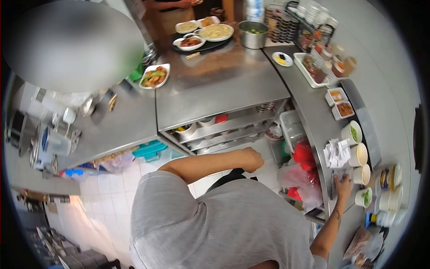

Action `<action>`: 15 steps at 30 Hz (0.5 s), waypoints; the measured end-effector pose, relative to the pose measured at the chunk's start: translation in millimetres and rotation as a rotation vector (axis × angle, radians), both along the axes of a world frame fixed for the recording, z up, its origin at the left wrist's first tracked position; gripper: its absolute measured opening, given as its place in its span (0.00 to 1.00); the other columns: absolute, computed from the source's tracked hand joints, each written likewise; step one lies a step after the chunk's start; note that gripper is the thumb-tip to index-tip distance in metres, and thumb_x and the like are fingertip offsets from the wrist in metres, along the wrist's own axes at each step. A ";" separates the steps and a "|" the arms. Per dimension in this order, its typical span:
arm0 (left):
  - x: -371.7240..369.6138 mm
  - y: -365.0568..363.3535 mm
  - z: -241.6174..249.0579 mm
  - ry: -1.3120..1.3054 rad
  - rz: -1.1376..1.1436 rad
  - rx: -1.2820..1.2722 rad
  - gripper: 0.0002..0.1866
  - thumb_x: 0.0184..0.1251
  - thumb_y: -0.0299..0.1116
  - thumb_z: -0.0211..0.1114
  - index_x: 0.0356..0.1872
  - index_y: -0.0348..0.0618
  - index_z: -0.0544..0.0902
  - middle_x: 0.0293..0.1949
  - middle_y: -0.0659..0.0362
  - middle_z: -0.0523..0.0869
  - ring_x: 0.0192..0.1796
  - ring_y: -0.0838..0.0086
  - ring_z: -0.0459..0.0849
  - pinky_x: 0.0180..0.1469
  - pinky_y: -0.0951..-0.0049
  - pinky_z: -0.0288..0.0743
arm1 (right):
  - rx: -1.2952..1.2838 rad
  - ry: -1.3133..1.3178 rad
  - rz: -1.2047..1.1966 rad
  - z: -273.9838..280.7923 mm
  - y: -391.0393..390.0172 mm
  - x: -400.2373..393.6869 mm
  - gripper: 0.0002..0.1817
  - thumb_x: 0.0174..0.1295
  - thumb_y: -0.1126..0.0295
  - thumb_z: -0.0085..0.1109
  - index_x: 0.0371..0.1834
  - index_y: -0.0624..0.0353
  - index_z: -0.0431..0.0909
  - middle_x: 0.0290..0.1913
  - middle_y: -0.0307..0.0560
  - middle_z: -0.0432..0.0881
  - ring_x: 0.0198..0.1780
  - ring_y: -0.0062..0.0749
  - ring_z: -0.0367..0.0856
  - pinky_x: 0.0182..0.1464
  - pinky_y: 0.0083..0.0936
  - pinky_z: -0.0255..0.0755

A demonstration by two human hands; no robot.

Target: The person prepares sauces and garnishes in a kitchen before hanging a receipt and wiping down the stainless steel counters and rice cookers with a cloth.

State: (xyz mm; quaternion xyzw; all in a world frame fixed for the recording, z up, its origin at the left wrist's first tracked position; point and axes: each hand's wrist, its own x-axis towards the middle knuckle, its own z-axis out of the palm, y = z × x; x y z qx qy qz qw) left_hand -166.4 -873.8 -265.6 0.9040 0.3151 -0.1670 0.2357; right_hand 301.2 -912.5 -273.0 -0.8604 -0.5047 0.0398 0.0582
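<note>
My left hand (251, 160) is held in front of my body above the floor, its fingers curled into a fist. Whatever it may hold is hidden. My right hand (343, 184) reaches to the counter on the right, fingers bent around a small, clear or greyish item (342, 172) too blurred to name. Just beyond that hand lies a pile of white paper slips (337, 153). Beside it stand round white tubs, one pale inside (361, 174) and another with chopped greens (366, 196).
Ahead is a steel counter (206, 89) with open shelves below. On it stand a black tray of dishes (215, 45), a steel pot (253, 35) and a plate of food (155, 76). Red and clear plastic bags (304, 175) hang beside the right counter. A person stands across the counter.
</note>
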 end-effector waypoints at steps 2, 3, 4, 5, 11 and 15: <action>-25.5 -15.9 -9.5 -0.007 0.121 0.011 0.11 0.53 0.29 0.62 0.38 0.38 0.85 0.38 0.47 0.86 0.44 0.54 0.85 0.44 0.58 0.79 | 0.138 -0.038 -0.042 -21.4 1.8 5.6 0.36 0.52 0.42 0.62 0.59 0.50 0.69 0.58 0.59 0.70 0.57 0.57 0.72 0.55 0.46 0.69; -35.8 -22.4 -12.0 0.002 0.162 -0.009 0.12 0.54 0.29 0.61 0.38 0.38 0.85 0.39 0.47 0.86 0.45 0.54 0.85 0.45 0.58 0.79 | 0.209 -0.089 -0.086 -32.1 3.6 9.8 0.36 0.52 0.41 0.61 0.60 0.51 0.68 0.59 0.59 0.69 0.57 0.57 0.73 0.55 0.47 0.70; -44.8 -31.0 -14.9 0.010 0.199 -0.035 0.12 0.55 0.30 0.61 0.39 0.38 0.85 0.40 0.46 0.86 0.45 0.54 0.85 0.45 0.58 0.78 | 0.275 -0.140 -0.132 -39.3 2.9 10.3 0.37 0.53 0.41 0.61 0.60 0.53 0.67 0.59 0.59 0.68 0.57 0.57 0.73 0.54 0.47 0.70; -53.2 -40.8 -18.4 0.019 0.231 -0.063 0.12 0.56 0.30 0.61 0.39 0.38 0.84 0.40 0.46 0.85 0.46 0.54 0.85 0.45 0.59 0.78 | 0.341 -0.191 -0.184 -46.1 3.0 11.8 0.38 0.54 0.41 0.60 0.61 0.54 0.66 0.59 0.60 0.68 0.56 0.58 0.73 0.54 0.48 0.70; -80.4 -75.7 -29.4 0.051 0.252 -0.146 0.14 0.62 0.35 0.59 0.44 0.38 0.81 0.45 0.46 0.83 0.49 0.54 0.83 0.48 0.58 0.77 | 0.223 -0.238 -0.105 -44.6 -10.5 14.8 0.23 0.60 0.69 0.48 0.60 0.60 0.66 0.52 0.70 0.72 0.47 0.65 0.76 0.49 0.50 0.72; -96.7 -75.9 -26.8 -0.047 0.216 -0.129 0.16 0.64 0.39 0.61 0.48 0.41 0.79 0.45 0.49 0.80 0.48 0.54 0.81 0.48 0.58 0.76 | 0.227 -0.224 -0.203 -52.8 -34.9 8.2 0.20 0.60 0.68 0.49 0.55 0.60 0.67 0.53 0.67 0.73 0.49 0.65 0.77 0.48 0.51 0.72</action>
